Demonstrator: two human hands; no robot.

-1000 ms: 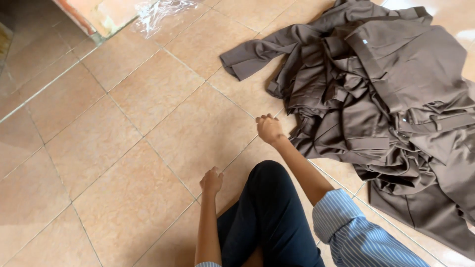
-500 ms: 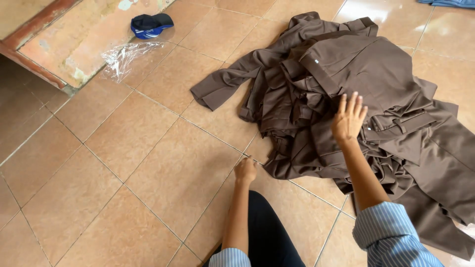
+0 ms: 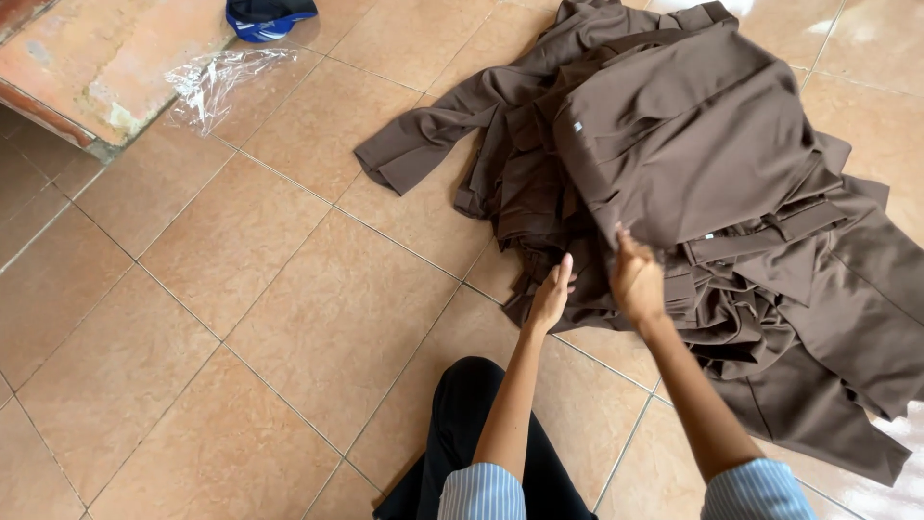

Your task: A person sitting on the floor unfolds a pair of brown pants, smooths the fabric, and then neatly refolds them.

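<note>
A heap of dark brown garments (image 3: 731,241) lies on the tan tiled floor (image 3: 289,318), with one sleeve stretched out to the left. My right hand (image 3: 637,279) grips the near edge of the top brown garment (image 3: 683,144) and holds it lifted off the heap. My left hand (image 3: 551,297) reaches in just left of it, fingers together, touching the edge of the pile below. Both forearms come out of blue-and-white striped sleeves, and my dark-trousered knee (image 3: 472,414) rests on the floor beneath them.
A crumpled clear plastic bag (image 3: 217,82) lies at the upper left beside a raised, worn step (image 3: 87,67). A blue and dark cap (image 3: 265,16) sits at the top edge. Bare tiles stretch across the left half.
The right hand went from resting flat on the pile to gripping and lifting the top garment's edge. The left hand left the floor and reached to the pile. The view moved closer.
</note>
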